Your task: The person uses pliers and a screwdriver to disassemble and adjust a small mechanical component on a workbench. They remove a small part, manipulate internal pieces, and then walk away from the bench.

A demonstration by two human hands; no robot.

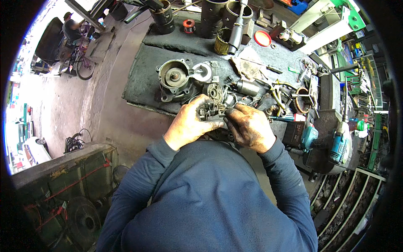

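Between my hands, at the near edge of the dark workbench, is a small metal mechanical part (213, 110) with several prongs or slots; its exact kind I cannot make out. My left hand (191, 122) grips it from the left, thumb along its near side. On the other side my right hand (250, 128) has its blackened fingers curled and pressed against the part's right end. Just beyond stands a round metal piece with a bore (215, 91). Farther left on the bench sits an open round metal housing (174, 75) with a shaft stub in its middle.
Loose parts and tools crowd the bench (142, 80) to the right, with a cylindrical motor-like part (247, 87) among them. Metal cans (163, 19) and a red lid (262, 38) lie at the back. Teal power tools (339, 147) are at right. A person (72, 28) sits far left.
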